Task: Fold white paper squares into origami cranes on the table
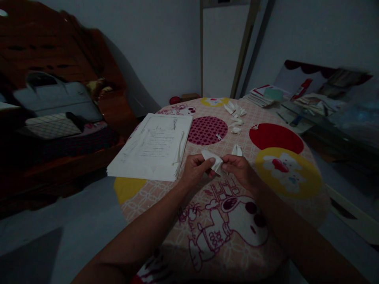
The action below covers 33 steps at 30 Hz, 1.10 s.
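Observation:
Above the table, a small folded piece of white paper (215, 159) is held between both hands. My left hand (197, 167) pinches it with the thumb on top and fingers beneath. On its right edge, the thumb and fingertips of my right hand (238, 169) are closed on it. Just behind my right hand stands another folded white paper piece (237, 150). Farther back lie several crumpled or folded white paper pieces (236, 112). A thick stack of printed paper sheets (154, 146) rests to the left of my hands.
A patterned cloth covers the round table (245, 256). Papers and booklets (262, 96) are piled at its back right, near a glass-topped surface (314, 118) with more clutter. To the left, a wooden bench (111, 114) bears a grey bag (59, 98).

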{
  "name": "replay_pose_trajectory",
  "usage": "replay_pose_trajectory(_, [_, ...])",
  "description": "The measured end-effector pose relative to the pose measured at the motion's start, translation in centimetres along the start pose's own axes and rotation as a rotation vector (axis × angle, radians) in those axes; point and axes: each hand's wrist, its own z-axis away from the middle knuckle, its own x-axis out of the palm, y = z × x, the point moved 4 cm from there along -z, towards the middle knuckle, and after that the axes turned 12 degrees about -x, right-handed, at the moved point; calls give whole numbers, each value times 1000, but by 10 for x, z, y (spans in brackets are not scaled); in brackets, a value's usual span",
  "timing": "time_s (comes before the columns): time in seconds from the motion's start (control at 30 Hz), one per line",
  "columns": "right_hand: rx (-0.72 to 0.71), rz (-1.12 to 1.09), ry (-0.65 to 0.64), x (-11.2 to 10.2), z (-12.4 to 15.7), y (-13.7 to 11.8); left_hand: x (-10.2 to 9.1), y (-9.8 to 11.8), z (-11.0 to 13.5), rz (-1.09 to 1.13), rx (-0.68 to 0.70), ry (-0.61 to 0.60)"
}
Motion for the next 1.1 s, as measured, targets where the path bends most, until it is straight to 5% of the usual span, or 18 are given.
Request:
replay_pose_trajectory(0.37, [4,79,51,-1,-3,-7,-1,-7,-6,148,-124,-57])
replay_pose_trajectory(1.1, [-26,75,30,0,-1,-4,1,-5,-6,203,-146,-106])
